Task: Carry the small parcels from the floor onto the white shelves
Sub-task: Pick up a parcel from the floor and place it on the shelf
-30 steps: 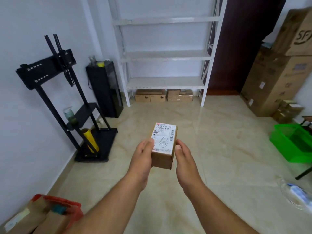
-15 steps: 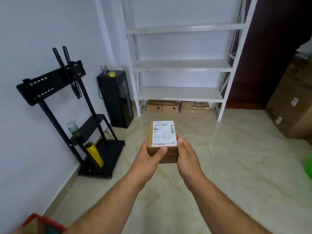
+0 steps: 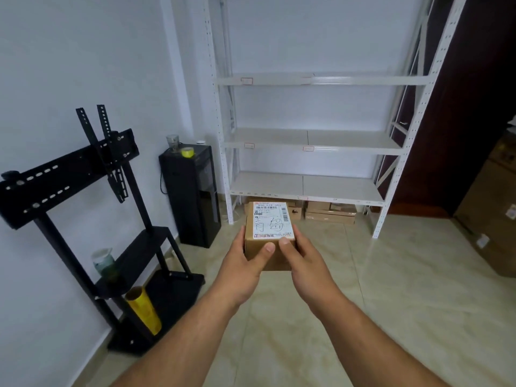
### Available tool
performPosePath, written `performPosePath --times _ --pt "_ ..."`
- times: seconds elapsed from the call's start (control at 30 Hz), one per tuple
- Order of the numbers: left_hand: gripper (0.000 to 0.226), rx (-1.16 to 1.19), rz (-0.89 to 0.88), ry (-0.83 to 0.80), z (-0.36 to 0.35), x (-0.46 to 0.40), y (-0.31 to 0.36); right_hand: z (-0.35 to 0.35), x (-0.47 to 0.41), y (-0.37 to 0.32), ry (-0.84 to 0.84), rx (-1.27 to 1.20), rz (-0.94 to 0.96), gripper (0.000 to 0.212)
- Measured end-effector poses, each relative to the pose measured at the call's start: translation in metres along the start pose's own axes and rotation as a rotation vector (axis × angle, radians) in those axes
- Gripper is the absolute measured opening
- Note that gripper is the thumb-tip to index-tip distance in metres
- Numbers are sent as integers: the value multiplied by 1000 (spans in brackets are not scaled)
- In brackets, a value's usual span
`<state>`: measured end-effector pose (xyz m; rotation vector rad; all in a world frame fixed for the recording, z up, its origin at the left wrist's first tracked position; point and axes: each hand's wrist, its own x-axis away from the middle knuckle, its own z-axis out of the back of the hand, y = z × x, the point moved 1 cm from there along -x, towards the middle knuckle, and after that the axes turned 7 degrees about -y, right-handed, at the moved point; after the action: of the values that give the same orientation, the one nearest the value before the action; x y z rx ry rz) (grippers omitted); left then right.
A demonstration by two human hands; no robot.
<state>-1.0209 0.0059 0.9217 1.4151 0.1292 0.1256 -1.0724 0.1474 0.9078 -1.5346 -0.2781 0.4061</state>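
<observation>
A small brown parcel (image 3: 271, 227) with a white shipping label on top is held in front of me at chest height. My left hand (image 3: 245, 263) grips its left side, thumb on the near face. My right hand (image 3: 304, 261) grips its right side the same way. The white shelves (image 3: 312, 141) stand straight ahead against the back wall, with three bare boards in view. Several flat cardboard boxes (image 3: 329, 213) lie on the floor under the lowest board.
A black TV stand (image 3: 83, 196) with a yellow roll (image 3: 143, 311) is along the left wall. A black tower unit (image 3: 192, 194) stands beside the shelves' left post. Large cardboard boxes (image 3: 491, 219) sit at the right, by a dark door (image 3: 474, 107). Tiled floor lies between me and the shelves.
I have come closer to the shelves, which now look larger and more central. The green bin and the bag on the floor have left the view. Both hands still hold the parcel.
</observation>
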Motion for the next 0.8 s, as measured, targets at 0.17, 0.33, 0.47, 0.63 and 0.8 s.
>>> performPosePath --times 0.17,0.33,0.47,0.63,0.8 --pt "64 -5 -15 -4 16 -86 -6 12 -86 10 -17 27 31 52" --pt "64 -53 -39 12 19 -186 -1 39 -182 15 -23 9 84 47" --pt "56 -88 -53 26 21 -261 12 62 -258 5 -48 24 112 49" --pt "50 -84 -60 64 37 -343 21 75 -346 -2 -77 44 129 48" --pt "55 -63 -89 48 67 -429 20 71 -433 -4 -76 70 157 46"
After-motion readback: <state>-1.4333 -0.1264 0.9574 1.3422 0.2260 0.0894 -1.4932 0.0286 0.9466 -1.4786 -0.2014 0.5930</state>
